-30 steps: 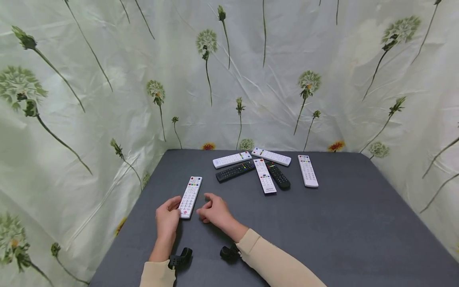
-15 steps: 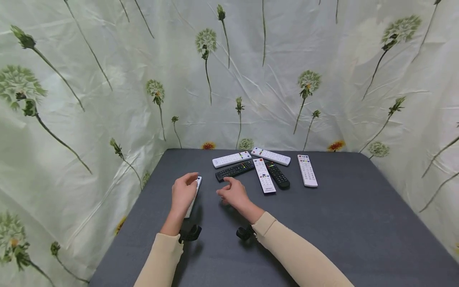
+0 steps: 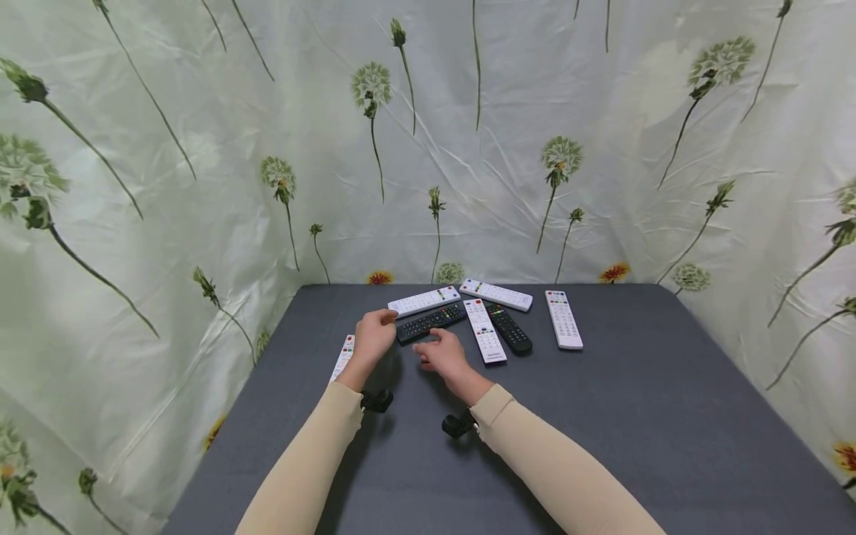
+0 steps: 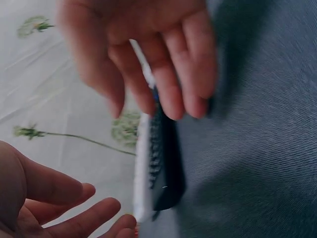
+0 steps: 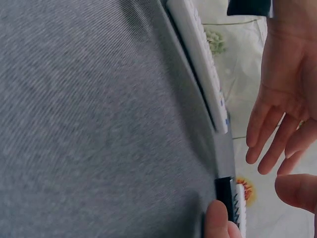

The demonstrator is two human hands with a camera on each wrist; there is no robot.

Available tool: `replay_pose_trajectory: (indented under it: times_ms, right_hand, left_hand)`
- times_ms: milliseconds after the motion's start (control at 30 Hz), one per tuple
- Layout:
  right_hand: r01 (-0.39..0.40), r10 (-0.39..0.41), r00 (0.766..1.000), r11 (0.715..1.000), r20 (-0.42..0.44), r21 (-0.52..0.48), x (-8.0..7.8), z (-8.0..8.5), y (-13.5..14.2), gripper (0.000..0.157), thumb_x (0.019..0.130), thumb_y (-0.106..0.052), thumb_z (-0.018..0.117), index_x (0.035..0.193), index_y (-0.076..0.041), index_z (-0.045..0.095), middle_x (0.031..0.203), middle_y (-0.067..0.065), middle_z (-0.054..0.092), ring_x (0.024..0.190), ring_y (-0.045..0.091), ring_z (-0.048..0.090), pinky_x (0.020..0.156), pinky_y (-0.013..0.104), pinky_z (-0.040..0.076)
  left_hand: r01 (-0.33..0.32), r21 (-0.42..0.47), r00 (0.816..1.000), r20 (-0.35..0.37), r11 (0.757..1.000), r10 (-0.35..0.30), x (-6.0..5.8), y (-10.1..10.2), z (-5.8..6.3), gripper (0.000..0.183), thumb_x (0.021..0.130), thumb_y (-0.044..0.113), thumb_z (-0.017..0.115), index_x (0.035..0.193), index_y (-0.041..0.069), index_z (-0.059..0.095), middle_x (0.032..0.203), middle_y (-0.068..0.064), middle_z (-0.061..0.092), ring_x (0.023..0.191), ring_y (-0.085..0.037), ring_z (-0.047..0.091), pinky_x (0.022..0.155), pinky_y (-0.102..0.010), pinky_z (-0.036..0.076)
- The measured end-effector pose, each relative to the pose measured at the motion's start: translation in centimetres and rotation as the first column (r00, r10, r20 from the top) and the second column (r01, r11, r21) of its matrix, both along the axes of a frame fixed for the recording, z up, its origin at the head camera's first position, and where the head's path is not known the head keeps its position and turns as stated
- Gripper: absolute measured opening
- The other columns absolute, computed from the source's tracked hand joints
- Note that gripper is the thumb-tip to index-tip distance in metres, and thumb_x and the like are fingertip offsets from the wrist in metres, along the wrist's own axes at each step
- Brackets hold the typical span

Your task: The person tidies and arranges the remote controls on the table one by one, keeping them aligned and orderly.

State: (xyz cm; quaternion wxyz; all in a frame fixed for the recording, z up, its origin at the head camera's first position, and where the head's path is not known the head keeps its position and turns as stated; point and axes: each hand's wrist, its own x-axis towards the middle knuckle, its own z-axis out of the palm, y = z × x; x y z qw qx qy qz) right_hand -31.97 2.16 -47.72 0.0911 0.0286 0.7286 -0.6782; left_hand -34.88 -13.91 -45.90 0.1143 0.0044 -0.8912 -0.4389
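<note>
Seven slim, oblong remotes with small raised buttons lie on a ribbed grey cloth: five white, two black. Relative to the left black remote, the left hand is just beside its left end, the right hand just on its near side; contact cannot be determined. Fingers of both hands are relaxed and hold nothing. One white remote lies just behind it; a second white remote, partly hidden, lies left of it. A creased, dandelion-printed curtain hangs farther behind.
</note>
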Motion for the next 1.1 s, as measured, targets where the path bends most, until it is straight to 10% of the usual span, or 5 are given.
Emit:
replay_pose_trajectory:
  times_ms: [1100]
  right_hand:
    - [0.123,-0.124,0.992,0.991,-0.031,-0.046,-1.2,-2.4,1.1,0.074,0.091,-0.009,0.07,0.154,0.005,0.032,0.102,0.017,0.073,0.081,0.023,0.073,0.069,0.03,0.058]
  left_hand:
    - [0.08,-0.207,0.992,0.109,0.975,-0.058,-2.5,1.4,-2.0,0.039,0.08,0.002,0.055,0.112,0.004,0.076,0.109,-0.012,0.073,0.103,-0.032,0.065,0.084,-0.045,0.05]
